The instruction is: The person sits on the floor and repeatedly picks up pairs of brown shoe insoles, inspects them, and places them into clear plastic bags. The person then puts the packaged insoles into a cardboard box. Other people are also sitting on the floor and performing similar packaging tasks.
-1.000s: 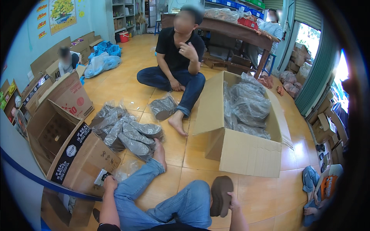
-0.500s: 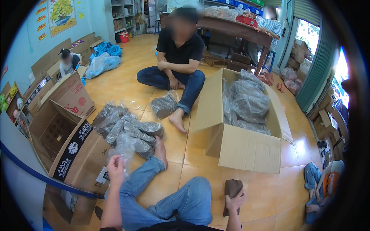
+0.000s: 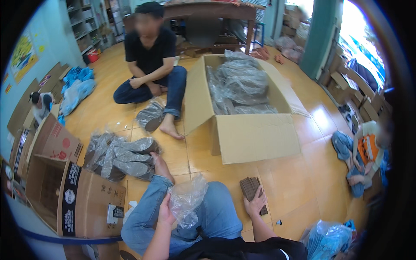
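Over my lap, my left hand (image 3: 165, 211) pinches a crumpled clear plastic bag (image 3: 189, 200), which spreads across my jeans. Right of my knee, my right hand (image 3: 256, 203) grips the side of a stack of thin brown pieces (image 3: 249, 187), its layers fanned at the top edge. Several grey-brown pieces in clear bags (image 3: 125, 159) lie in a heap beyond my left foot. A big open cardboard box (image 3: 260, 138) in front of me is full of similar bagged bundles (image 3: 242, 82).
A person (image 3: 151, 56) sits cross-legged opposite, a bagged bundle (image 3: 151, 115) at their foot. An open cardboard box (image 3: 93, 203) stands at my left. Another person (image 3: 364, 160) sits at the right. Blue items in plastic (image 3: 328, 237) lie near my right side.
The view has turned right. My left hand has brought the plastic bag from beside the heap to over my lap. The right hand stays at the brown stack, whose layers now show.
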The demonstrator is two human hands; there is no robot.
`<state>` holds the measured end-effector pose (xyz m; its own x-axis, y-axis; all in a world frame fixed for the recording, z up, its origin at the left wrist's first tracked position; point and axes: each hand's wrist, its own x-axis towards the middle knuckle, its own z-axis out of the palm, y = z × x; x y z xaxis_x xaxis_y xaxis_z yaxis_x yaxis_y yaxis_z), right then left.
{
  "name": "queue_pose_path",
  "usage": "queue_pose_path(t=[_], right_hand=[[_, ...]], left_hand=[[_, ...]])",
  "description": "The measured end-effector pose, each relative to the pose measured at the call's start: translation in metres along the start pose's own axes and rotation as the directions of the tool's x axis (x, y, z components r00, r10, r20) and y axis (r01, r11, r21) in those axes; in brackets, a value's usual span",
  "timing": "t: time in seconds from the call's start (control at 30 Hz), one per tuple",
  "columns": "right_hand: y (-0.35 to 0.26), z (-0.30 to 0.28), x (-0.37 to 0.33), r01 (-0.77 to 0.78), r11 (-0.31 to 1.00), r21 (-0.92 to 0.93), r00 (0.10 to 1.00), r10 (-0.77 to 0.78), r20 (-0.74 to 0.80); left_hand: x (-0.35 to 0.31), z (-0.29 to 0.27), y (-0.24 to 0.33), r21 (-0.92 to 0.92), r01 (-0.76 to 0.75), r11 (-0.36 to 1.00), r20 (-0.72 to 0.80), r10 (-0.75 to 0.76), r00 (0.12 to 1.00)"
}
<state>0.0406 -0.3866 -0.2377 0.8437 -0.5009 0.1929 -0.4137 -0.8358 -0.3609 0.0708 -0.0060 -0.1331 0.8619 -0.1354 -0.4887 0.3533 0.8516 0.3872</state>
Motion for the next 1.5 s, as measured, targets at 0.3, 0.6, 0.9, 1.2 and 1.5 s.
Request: queue_pose_path(t=[0.3, 0.6, 0.9, 1.2, 1.5], right_hand=[[0.003, 0.004, 0.006, -0.032, 0.998, -0.045, 0.997, 0.029, -0.068], [0.002, 0.006, 0.008, -0.030, 0.996, -0.083, 0.997, 0.024, -0.068], [0.002, 0.008, 0.008, -0.051, 0.995, -0.091, 0.998, 0.053, 0.020], [0.003, 0.005, 0.011, -0.025, 0.997, -0.078, 0.999, 0.028, 0.031], [0.006, -0.003, 0.012, -0.045, 0.999, -0.010, 0.996, 0.046, 0.072]], left_hand=[[-0.005, -0.100, -0.017, 0.347, 0.037, 0.937, -0.267, 0.061, 0.962], [-0.041, -0.074, -0.013, 0.254, -0.258, 0.932, -0.180, 0.308, 0.934], [-0.081, -0.047, -0.040, 0.880, -0.428, -0.205, 0.475, 0.382, 0.793], [-0.050, -0.027, -0.028, 0.940, -0.296, 0.168, 0.160, 0.549, 0.820], [-0.036, -0.082, -0.049, 0.709, -0.102, 0.698, -0.407, 0.523, 0.749]])
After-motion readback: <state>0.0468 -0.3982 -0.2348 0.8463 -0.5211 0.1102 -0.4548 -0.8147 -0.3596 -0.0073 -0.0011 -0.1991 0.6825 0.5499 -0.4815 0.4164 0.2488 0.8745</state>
